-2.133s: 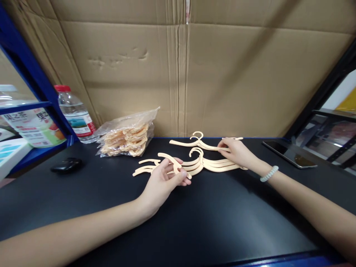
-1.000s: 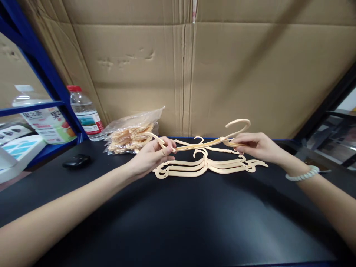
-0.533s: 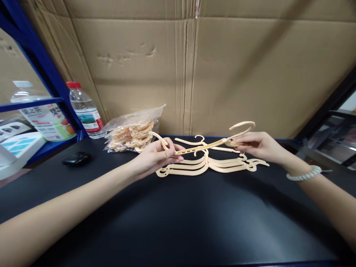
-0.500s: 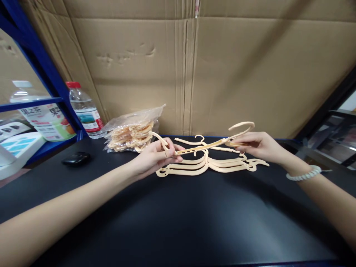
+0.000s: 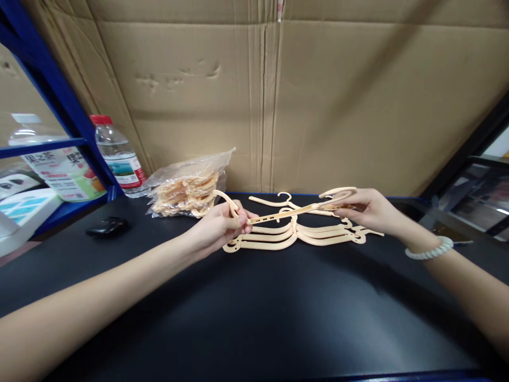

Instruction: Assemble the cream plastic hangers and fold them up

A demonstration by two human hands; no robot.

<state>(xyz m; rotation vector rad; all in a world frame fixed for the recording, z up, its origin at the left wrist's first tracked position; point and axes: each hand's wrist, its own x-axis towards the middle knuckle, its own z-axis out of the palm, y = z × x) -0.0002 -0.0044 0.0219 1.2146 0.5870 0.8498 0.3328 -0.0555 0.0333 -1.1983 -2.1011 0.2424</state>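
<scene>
A cream plastic clothes hanger (image 5: 286, 215) is held above the black table between both hands. My left hand (image 5: 226, 224) pinches its left end, where a curved piece sticks up past the thumb. My right hand (image 5: 368, 208) is closed on the right part, beside the hook, with the fingertips partly hidden. The hanger is tilted nearly edge-on, showing a row of slots along its bar. Below and behind it, several matching hangers (image 5: 268, 245) lie overlapping on the table, hooks pointing away from me.
A clear plastic bag (image 5: 186, 193) full of cream hanger pieces sits left of the hangers. Further left are a black mouse (image 5: 106, 226), a red-capped water bottle (image 5: 121, 159) and a blue shelf frame (image 5: 43, 147). A cardboard wall (image 5: 191, 106) closes off the back.
The hook of the held hanger has tipped lower as the hanger turned, and my right hand has rotated slightly with it. My left hand keeps its pinch, shifted slightly left.
</scene>
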